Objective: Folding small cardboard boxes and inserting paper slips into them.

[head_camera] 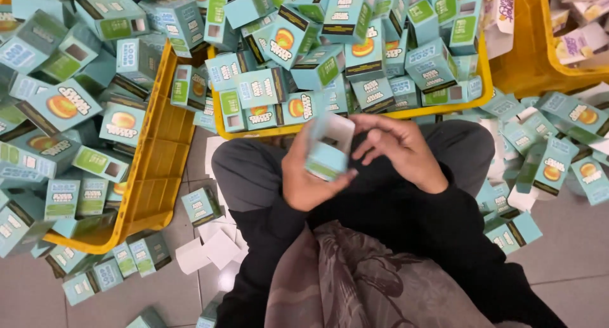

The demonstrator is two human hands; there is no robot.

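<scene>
Yellow crates (166, 134) across the upper frame were full of small teal boxes (288, 45). At centre, the left hand (309, 176) clamped its fingers on one teal box (330, 147); the right hand (396, 147) touched its open flap, fingers curled and slightly apart.

head cam | looks steeply down | close over lap (380, 195) | one view only

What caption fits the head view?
Left hand holds a small teal carton, right hand at its flap, before a heaped yellow crate.
</scene>
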